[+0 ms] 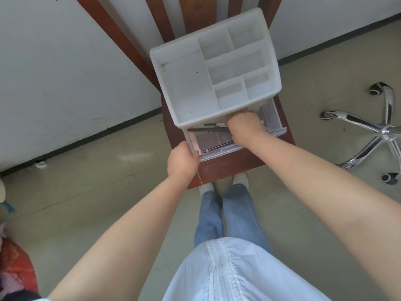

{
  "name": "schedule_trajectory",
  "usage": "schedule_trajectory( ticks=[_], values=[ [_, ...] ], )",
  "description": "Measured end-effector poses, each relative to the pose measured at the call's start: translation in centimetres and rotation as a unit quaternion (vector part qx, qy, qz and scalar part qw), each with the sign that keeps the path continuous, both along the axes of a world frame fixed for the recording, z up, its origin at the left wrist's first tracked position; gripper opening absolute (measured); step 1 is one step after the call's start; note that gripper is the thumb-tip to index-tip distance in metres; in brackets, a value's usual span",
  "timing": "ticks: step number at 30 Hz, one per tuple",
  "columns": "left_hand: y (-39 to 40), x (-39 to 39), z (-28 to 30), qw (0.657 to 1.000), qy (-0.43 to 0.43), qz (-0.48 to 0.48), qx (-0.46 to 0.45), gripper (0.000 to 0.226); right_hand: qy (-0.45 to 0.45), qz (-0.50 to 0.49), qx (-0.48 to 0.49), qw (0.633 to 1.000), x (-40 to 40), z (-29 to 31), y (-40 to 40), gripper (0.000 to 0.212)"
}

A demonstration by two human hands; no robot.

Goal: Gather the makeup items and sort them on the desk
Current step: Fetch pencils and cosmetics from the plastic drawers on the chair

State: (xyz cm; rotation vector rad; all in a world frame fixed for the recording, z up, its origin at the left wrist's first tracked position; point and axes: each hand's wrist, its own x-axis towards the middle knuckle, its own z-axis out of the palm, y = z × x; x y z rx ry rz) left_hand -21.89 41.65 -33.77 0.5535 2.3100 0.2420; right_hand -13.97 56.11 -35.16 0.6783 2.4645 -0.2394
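A white organiser (214, 68) is being carried by the seat of a red-brown wooden chair (227, 168), and a clear drawer (272, 118) is standing pulled out from the organiser's near side. The near left corner of the drawer is being gripped by the left hand (183, 158), with the thumb laid on the rim and the fingers curled under it; the left arm is being held out straight from the lower left. The right hand (245, 127) is being held inside the drawer, just in front of the organiser's wall, palm down with the knuckles raised and the fingers bent downward; whether anything is being grasped by it cannot be told. The right forearm is being stretched across the drawer's front rim. Inside the drawer, a black pen-like stick (206, 129) is lying just below the organiser's edge, and a second dark pencil (218, 147) is lying slantwise nearer the drawer's front. The open compartments on top of the organiser are being shown from above.
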Motion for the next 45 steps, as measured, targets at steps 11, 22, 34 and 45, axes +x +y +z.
schedule_trajectory(
  ticks=[11,22,34,45],
  values=[
    [0.8,-0.7,0.9,1.0,-0.006,-0.013,-0.012,0.021,-0.019,0.048,-0.019,0.998,0.2,2.5,0.4,0.025],
    [0.7,0.2,2.1,0.989,0.138,-0.039,0.025,0.036,0.186,-0.42,-0.138,0.878,10.3,3.9,-1.0,0.012],
    [6.6,2.9,1.0,0.994,-0.04,-0.048,-0.095,0.048,0.284,-0.692,-0.358,0.559,8.9,1.5,-3.1,0.019],
    [7.1,1.6,-0.9,0.962,-0.013,-0.274,0.001,0.03,0.29,-0.766,-0.379,0.431,9.3,0.9,-2.7,0.026]
  ],
)
